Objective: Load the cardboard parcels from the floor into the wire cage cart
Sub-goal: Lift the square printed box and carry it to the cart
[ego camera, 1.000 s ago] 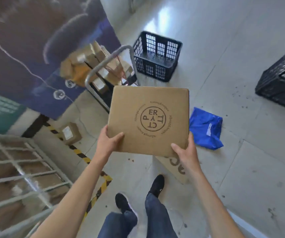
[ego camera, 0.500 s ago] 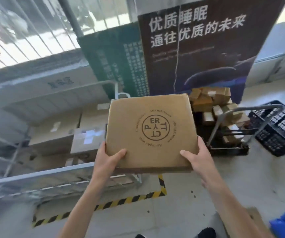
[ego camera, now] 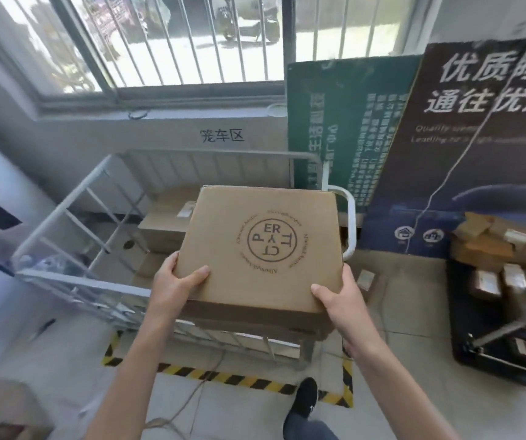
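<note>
Both arms outstretched — left hand [ego camera: 173, 285] and right hand [ego camera: 339, 295] gripping cardboard parcel [ego camera: 260, 249] above wire cage cart [ego camera: 65, 214].

You've got 1 view only, head cam, wide-angle, looking fwd and down from above your arms. It faces the barred window [ego camera: 166, 39] and wall, w/ the wire cage cart [ego camera: 74, 198] close below, centre-left. Floor [ego camera: 392, 389] fills the bottom edge. No 2nd view to overlap.

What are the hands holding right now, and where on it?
Both hold one cardboard box: left hand on its near left corner, right hand on its near right corner.
</note>
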Tool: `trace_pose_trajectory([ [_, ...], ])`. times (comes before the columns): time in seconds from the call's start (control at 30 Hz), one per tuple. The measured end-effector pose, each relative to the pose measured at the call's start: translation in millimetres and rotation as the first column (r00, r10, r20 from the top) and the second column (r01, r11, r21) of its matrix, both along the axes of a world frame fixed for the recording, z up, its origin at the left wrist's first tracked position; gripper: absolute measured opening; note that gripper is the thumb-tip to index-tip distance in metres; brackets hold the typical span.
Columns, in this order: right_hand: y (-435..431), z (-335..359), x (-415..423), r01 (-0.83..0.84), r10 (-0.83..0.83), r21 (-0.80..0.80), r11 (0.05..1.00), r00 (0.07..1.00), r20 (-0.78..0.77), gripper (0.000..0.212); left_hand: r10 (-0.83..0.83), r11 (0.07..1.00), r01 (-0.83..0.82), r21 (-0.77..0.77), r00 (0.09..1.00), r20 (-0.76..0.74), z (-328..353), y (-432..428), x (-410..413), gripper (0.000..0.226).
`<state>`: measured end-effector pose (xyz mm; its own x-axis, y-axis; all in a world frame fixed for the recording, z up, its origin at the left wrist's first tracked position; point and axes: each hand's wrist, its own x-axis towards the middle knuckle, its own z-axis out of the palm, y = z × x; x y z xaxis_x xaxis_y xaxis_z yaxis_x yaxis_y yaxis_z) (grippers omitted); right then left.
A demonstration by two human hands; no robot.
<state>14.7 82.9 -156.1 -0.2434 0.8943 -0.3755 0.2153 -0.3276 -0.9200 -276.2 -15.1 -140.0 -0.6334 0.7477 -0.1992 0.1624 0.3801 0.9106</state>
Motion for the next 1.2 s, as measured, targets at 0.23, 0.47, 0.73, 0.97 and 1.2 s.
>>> trace_pose_trajectory([
  [0.23, 79, -24, -89, -0.043, 0.042, -0.061, 0.997, 0.999, -0.026, 0.079, 0.033, 0.991, -0.04, -0.131, 0.998, -0.056, -32, 62, -79, 0.075],
  [0.47, 130, -47, -155, -0.059, 0.061, -0.086, 0.995, 0.998, 0.026, 0.066, 0.09, 0.972, -0.106, -0.21, 0.993, -0.083, -59, 113, -142, 0.075],
  [0.73, 180, -93, -226, 0.068, -0.04, -0.163, 0.984, 0.985, 0.165, 0.077, -0.014, 0.957, 0.016, -0.29, 1.0, 0.009, -127, 209, -234, 0.069],
  [0.97, 231, -151, -283, 0.154, -0.089, -0.221, 0.963, 0.956, 0.28, 0.085, -0.107, 0.919, 0.148, -0.367, 0.986, 0.131, -206, 286, -292, 0.072],
  [1.2, 239, -193, -297, 0.235, -0.138, -0.233, 0.944, 0.92, 0.367, 0.083, -0.186, 0.906, 0.222, -0.36, 0.974, 0.132, -239, 310, -309, 0.073],
])
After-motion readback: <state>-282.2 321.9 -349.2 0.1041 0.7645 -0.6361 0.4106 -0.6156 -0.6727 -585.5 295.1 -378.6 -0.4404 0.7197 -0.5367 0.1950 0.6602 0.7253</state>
